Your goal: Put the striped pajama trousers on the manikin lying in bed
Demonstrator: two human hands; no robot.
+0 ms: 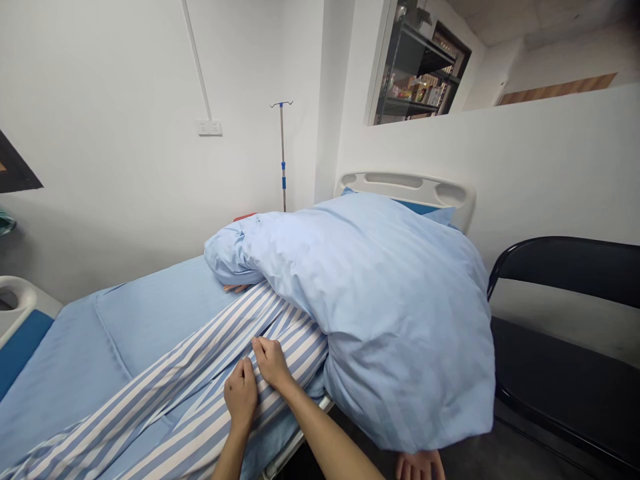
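Left hand [241,393] and right hand [271,362] on striped cloth [200,393], fingers curled, grip unclear. Cloth stretches along near side of bed [405,190]; blue quilt [380,313] sits heaped toward headboard, unspread.

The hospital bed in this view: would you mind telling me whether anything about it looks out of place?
Yes. The pale blue duvet is heaped over the head end of the hospital bed and bulges past its side instead of lying flat. Fingers also poke out from beneath it, just above the striped fabric.
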